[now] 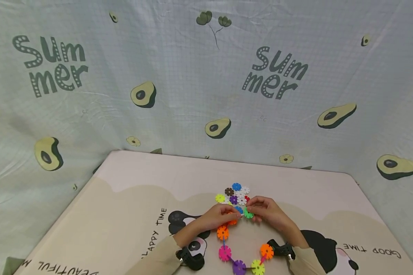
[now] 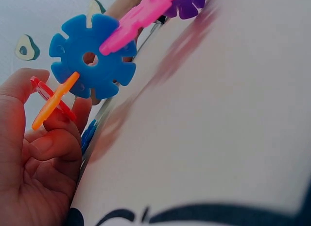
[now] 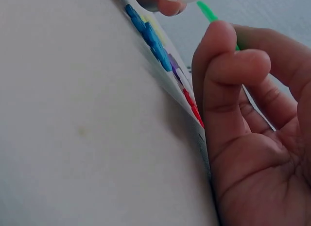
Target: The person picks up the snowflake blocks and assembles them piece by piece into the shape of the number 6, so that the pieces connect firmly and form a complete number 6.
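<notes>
Curved chain of multicoloured notched plastic discs (image 1: 225, 253), on a beige panda-printed table cover (image 1: 124, 214).
Left hand (image 1: 216, 217): fingers pinched on chain's far end, partly hiding it. Right hand (image 1: 268, 214): fingertips clamped on green notched plastic disc (image 1: 248, 212), just right of that end. Beyond chain: loose multicoloured discs (image 1: 233, 199), partly covered by right hand.

Red disc (image 2: 66, 111) in left grip (image 2: 43, 148)

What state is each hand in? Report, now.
Left hand: closed, pinching the linked disc chain near one end.
Right hand: closed, pinching the green disc.
</notes>
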### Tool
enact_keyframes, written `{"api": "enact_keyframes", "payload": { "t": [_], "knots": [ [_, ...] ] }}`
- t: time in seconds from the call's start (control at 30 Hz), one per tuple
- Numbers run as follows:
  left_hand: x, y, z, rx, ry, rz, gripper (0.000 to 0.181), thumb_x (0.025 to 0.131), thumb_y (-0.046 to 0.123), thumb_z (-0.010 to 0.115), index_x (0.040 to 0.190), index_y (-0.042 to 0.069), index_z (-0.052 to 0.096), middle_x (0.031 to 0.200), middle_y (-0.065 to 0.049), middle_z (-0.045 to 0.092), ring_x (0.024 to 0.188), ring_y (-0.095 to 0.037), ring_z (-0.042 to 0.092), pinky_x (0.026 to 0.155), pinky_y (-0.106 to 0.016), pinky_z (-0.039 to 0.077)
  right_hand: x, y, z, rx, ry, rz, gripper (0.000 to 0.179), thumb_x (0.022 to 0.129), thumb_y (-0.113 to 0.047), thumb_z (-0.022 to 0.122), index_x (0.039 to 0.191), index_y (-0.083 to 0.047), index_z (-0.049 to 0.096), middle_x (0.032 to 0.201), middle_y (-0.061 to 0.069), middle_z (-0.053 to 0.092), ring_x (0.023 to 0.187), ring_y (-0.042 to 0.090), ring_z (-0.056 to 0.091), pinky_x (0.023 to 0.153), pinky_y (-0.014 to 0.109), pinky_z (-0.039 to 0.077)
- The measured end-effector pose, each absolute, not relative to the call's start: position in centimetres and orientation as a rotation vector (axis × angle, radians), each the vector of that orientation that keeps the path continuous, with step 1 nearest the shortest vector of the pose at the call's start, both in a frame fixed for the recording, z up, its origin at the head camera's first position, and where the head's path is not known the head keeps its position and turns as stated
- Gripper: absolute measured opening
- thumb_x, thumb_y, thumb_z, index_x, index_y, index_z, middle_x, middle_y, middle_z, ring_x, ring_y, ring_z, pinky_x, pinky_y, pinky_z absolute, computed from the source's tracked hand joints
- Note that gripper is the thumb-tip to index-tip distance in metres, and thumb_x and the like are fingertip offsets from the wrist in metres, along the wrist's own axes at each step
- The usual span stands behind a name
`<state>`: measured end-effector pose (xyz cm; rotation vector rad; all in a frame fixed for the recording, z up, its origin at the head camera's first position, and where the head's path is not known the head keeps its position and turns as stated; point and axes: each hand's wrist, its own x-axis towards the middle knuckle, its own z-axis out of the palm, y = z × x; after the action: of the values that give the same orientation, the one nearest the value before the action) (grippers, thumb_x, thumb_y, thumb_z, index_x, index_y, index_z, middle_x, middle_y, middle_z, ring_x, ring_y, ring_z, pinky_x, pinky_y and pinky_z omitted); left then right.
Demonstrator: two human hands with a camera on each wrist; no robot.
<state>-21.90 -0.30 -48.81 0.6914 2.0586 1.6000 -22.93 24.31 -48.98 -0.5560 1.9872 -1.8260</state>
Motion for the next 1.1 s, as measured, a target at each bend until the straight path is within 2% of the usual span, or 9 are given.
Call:
{"api": "enact_keyframes", "payload": {
  "t": [0.1, 0.3, 0.53, 0.63, 0.93, 1.1],
  "knots": [
    [-21.86, -0.28, -48.73, 0.697, 2.061, 1.596, 0.024, 0.098, 0.019, 0.059, 0.106, -0.001, 0.069, 0.076, 0.004, 0.058, 0.060, -0.004, 0.045, 0.058, -0.017, 0.037, -22.91, 24.32, -49.04, -0.588, 1.952, -1.822, 0.024, 0.097, -0.008, 0.059, 0.107, 0.013, 0.055, 0.084, -0.004, 0.067, 0.059, 0.005, 0.057, 0.055, 0.019, 0.048],
    [-21.94, -0.31, -48.63, 0.719, 2.071, 1.579, 0.024, 0.098, 0.019, 0.059, 0.106, 0.000, 0.069, 0.080, 0.003, 0.061, 0.062, -0.003, 0.046, 0.060, -0.017, 0.039, -22.88, 24.18, -48.97, -0.624, 1.938, -1.806, 0.011, 0.096, -0.006, 0.059, 0.104, 0.001, 0.062, 0.085, -0.001, 0.068, 0.060, 0.005, 0.058, 0.055, 0.019, 0.048],
    [-21.94, -0.63, -48.49, 0.743, 2.037, 1.553, 0.026, 0.099, 0.019, 0.057, 0.109, -0.003, 0.068, 0.078, 0.004, 0.059, 0.065, -0.003, 0.047, 0.063, -0.016, 0.040, -22.76, 23.85, -48.84, -0.691, 1.931, -1.807, 0.025, 0.095, -0.003, 0.060, 0.106, 0.019, 0.054, 0.088, 0.000, 0.068, 0.063, 0.006, 0.061, 0.057, 0.018, 0.049],
    [-21.86, -0.73, -48.35, 0.745, 2.011, 1.562, 0.026, 0.099, 0.017, 0.057, 0.110, -0.005, 0.067, 0.076, 0.004, 0.057, 0.064, -0.004, 0.047, 0.061, -0.016, 0.040, -22.83, 23.83, -48.92, -0.738, 1.925, -1.811, 0.026, 0.095, 0.000, 0.060, 0.105, 0.022, 0.052, 0.087, -0.002, 0.069, 0.063, 0.005, 0.060, 0.057, 0.018, 0.049],
    [-21.93, -0.62, -48.34, 0.722, 1.999, 1.589, 0.024, 0.096, 0.013, 0.062, 0.106, -0.007, 0.067, 0.071, 0.006, 0.057, 0.060, -0.004, 0.047, 0.059, -0.016, 0.041, -23.01, 23.46, -48.86, -0.892, 1.973, -1.770, 0.021, 0.094, -0.001, 0.061, 0.103, 0.018, 0.058, 0.086, -0.005, 0.069, 0.062, 0.005, 0.061, 0.056, 0.020, 0.051],
    [-21.88, -0.45, -48.48, 0.713, 1.943, 1.643, 0.027, 0.097, 0.017, 0.059, 0.106, -0.008, 0.065, 0.075, 0.006, 0.056, 0.064, -0.005, 0.046, 0.061, -0.017, 0.039, -22.86, 23.46, -48.80, -0.873, 1.968, -1.782, 0.020, 0.095, -0.001, 0.060, 0.104, 0.016, 0.059, 0.090, -0.004, 0.070, 0.064, 0.006, 0.061, 0.057, 0.020, 0.051]
  ]
}}
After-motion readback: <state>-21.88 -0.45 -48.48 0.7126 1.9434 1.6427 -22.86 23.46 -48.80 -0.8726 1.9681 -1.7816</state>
